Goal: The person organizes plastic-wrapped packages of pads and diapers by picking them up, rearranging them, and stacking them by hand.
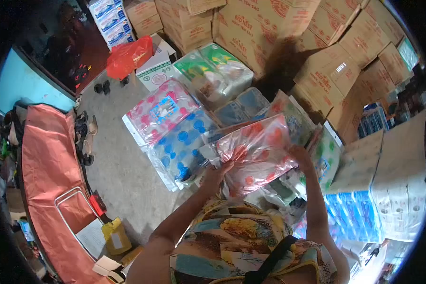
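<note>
A clear plastic pack with red dots (258, 151) is in front of me, tilted, between my two hands. My left hand (215, 178) is closed on its crumpled lower-left side, thumb on top. At the pack's right edge, my right hand (298, 155) grips the plastic; some of its fingers are hidden. Just left of my left hand lies a pack with blue dots (180, 144), beside one with pink dots (158, 109). A pack with green print (329, 154) stands to the right of my right hand.
Cardboard cartons (260, 31) are stacked along the back and right. Green-and-white packs (213, 71) sit behind the dotted ones. Blue-and-white paper rolls (355, 213) stand at right. On the left are shoes (87, 137), an orange cover (47, 175) and a metal-framed trolley (75, 208).
</note>
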A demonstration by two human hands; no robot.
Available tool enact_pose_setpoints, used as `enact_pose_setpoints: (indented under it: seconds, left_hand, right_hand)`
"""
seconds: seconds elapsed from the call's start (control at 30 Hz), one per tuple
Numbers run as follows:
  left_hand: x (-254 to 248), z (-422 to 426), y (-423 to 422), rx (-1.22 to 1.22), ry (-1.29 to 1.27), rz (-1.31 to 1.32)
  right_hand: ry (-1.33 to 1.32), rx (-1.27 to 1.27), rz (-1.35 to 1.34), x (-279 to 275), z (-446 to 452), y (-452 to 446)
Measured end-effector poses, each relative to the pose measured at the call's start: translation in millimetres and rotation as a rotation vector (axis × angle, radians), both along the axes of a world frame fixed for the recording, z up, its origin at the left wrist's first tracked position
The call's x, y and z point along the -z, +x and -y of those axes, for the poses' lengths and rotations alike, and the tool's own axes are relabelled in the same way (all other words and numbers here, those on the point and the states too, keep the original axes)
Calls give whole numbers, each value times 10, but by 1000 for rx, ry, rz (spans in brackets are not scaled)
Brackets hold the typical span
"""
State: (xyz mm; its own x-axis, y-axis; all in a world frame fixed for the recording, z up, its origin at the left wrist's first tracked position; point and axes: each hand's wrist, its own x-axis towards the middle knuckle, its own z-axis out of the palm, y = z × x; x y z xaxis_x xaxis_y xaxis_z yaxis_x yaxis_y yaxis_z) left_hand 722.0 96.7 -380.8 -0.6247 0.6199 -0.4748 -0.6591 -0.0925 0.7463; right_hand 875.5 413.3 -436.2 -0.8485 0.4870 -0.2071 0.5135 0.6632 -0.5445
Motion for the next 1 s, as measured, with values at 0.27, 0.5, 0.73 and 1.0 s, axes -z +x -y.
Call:
enact_pose_setpoints:
  seconds: [0.27, 0.5, 0.73, 1.0]
  left_hand:
    - [-375, 428, -820, -13, 109, 47]
    - [-237, 1010, -1429, -259, -59, 6]
    - [-283, 1480, -2286, -437, 88, -111]
    - [624, 1739, -3035, -625, -90, -529]
  right_hand:
    - [-872, 197, -496, -938, 616, -817]
    - [-791, 53, -271, -709, 1015, -2026]
    - [-670, -250, -484, -942, 1482, -3226]
    - [-305, -220, -427, -157, 1677, -4189]
